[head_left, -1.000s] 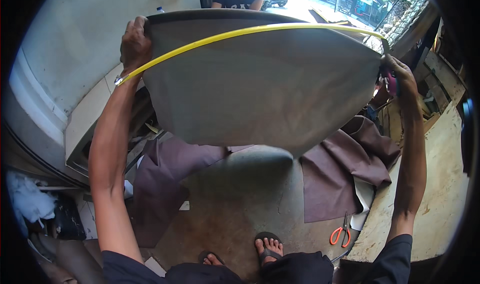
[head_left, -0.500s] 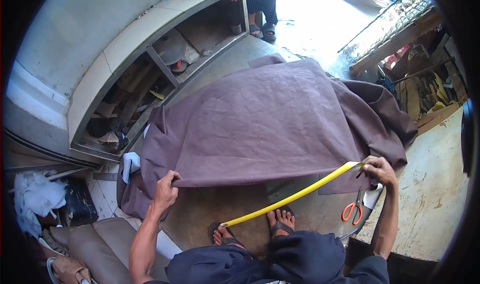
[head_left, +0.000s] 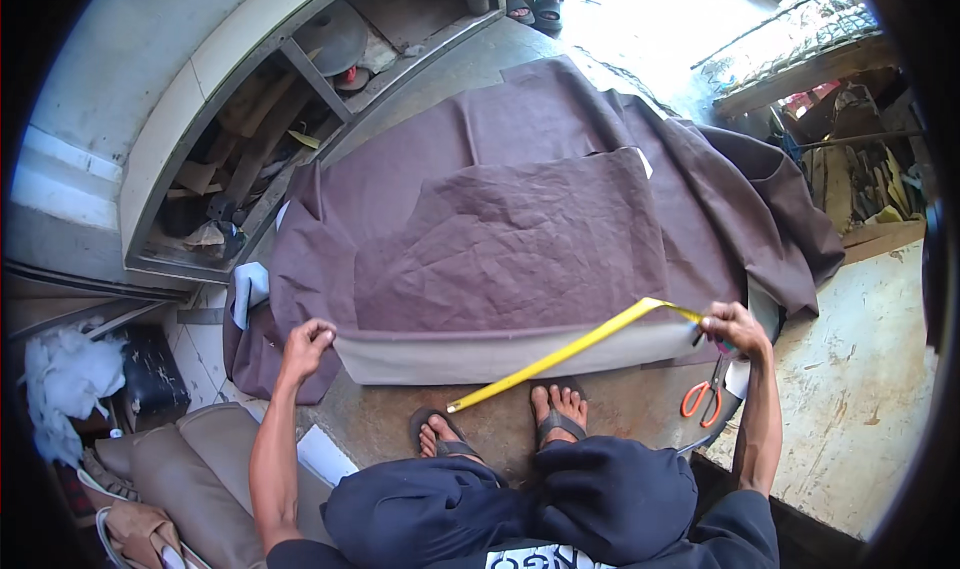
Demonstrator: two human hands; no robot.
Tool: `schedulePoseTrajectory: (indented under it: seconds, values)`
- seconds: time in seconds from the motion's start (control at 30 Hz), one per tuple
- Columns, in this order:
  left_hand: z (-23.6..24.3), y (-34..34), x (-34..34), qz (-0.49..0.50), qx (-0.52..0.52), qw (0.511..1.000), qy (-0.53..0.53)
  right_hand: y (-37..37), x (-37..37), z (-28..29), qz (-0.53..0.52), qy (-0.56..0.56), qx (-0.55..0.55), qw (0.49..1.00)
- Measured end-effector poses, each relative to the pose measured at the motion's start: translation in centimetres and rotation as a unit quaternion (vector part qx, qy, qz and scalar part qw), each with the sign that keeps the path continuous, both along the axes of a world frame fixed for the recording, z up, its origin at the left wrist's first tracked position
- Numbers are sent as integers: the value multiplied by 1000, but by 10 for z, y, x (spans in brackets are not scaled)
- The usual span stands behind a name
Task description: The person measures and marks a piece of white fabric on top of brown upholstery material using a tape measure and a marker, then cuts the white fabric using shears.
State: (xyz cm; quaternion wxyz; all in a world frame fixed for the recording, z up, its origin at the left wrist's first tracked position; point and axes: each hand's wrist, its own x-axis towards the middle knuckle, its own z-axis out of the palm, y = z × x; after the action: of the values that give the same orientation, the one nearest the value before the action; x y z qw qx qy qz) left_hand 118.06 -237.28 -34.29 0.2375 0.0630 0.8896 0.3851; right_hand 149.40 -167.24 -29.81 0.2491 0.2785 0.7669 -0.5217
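A brown sheet of fabric (head_left: 500, 239) lies over a larger, rumpled brown piece (head_left: 390, 159), its near edge showing a grey backing (head_left: 510, 357). My left hand (head_left: 310, 344) pinches that edge at its left end. At the right end my right hand (head_left: 733, 329) grips a tape measure with a dark pink case, close against the fabric. Its yellow blade (head_left: 550, 357) runs diagonally down to the floor beside my left foot. Orange-handled scissors (head_left: 700, 399) lie just below my right hand.
A tiled ledge (head_left: 170, 144) with cluttered shelves curves along the left. White stuffing (head_left: 70, 389) and padded grey-brown pieces (head_left: 200, 469) sit lower left. A pale board (head_left: 820, 389) and wood scraps (head_left: 860, 169) occupy the right. Another person's sandalled feet (head_left: 535, 9) are at the top.
The raised fabric has come down onto the pile, and its grey underside now shows along the near edge. The tape has dropped with it and now slants toward my left foot.
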Motion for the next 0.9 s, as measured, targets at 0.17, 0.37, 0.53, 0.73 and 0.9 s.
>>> schedulePoseTrajectory:
  seconds: [0.17,0.37,0.53,0.73,0.9]
  values:
    - [-53,36,-77,0,-63,995,73,35,-87,-35,46,104,68,991]
    - [-88,74,-132,58,-109,986,116,54,-167,-71,11,159,104,982]
    - [-116,91,-100,122,-174,957,195,36,-139,-89,-1,231,243,942]
    - [-141,75,17,232,-289,922,114,-25,7,-96,-236,62,63,968]
    - [-144,36,44,336,-132,926,-112,-74,22,-128,-377,56,8,924]
